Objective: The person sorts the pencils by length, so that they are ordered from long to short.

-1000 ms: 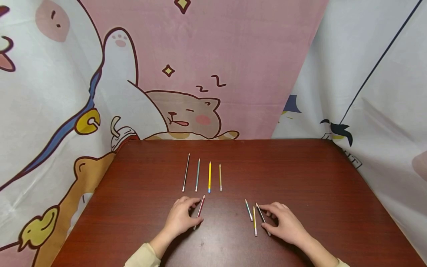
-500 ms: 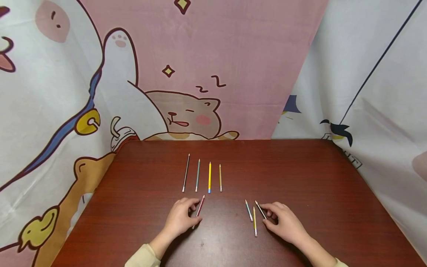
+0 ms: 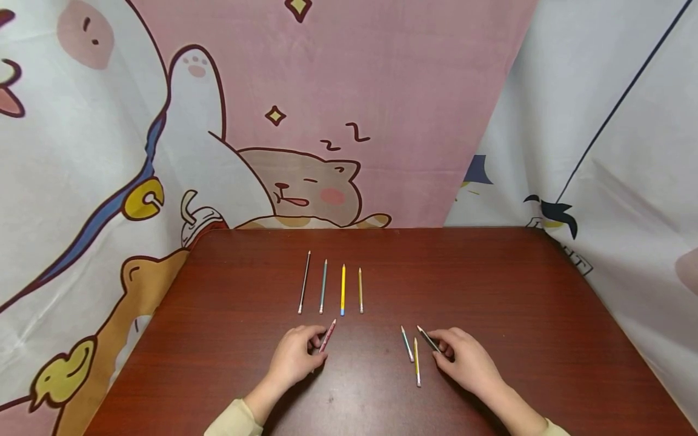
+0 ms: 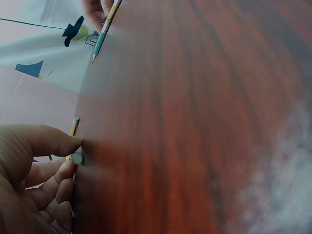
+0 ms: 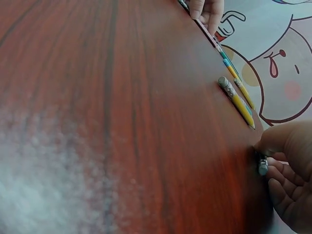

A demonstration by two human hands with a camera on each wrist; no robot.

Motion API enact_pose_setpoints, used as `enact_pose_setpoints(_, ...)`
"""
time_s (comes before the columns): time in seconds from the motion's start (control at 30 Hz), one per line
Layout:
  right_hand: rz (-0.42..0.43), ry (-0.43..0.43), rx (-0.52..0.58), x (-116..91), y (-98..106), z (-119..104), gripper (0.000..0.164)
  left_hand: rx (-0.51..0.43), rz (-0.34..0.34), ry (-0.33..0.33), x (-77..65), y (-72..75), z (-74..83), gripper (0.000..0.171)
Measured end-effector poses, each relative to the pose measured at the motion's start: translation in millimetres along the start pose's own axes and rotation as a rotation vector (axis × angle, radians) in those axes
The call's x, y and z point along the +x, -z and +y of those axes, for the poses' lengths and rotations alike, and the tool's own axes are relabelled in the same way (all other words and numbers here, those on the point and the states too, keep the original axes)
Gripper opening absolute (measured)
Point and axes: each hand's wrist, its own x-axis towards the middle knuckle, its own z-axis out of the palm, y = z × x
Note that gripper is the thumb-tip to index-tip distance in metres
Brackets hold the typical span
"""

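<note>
Pinches red pencil point(image 3: 328, 335) with left hand point(image 3: 295, 354) nearer the left edge of the desk point(image 3: 491, 284) and black pencil point(image 3: 428, 339) with right hand point(image 3: 467, 360) nearer its right edge, having drawn both further into the grip than a second ago, thereby apparently advancing from contact to firm hold.

Four pencils point(image 3: 343, 289) lie side by side in a row toward the back of the table point(image 3: 491, 278), kinda left of the middle, with the cloth point(image 3: 414, 91) hanging behind the far edge. The left hand point(image 3: 296, 353) is in front of that row, with its own pencil point(image 3: 329, 335) on its right side. Well over to the right, two loose ones sit close together, the rear pencil point(image 3: 407, 344) left of the front pencil point(image 3: 417, 362), then the right-hand pencil point(image 3: 428, 338) just right of those and the right hand point(image 3: 469, 358) outermost.
</note>
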Motion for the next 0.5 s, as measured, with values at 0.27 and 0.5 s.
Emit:
enact_pose_setpoints(0.27,-0.028,-0.064,-0.048,3.3,2.5,-0.5,0.032,-0.008,0.018,0.002,0.3,0.3,-0.6,0.036)
enact_pose_setpoints(0.5,-0.028,-0.082,-0.053,4.1,2.7,-0.2,0.029,-0.024,0.035,-0.014,-0.2,2.1,0.6,0.033)
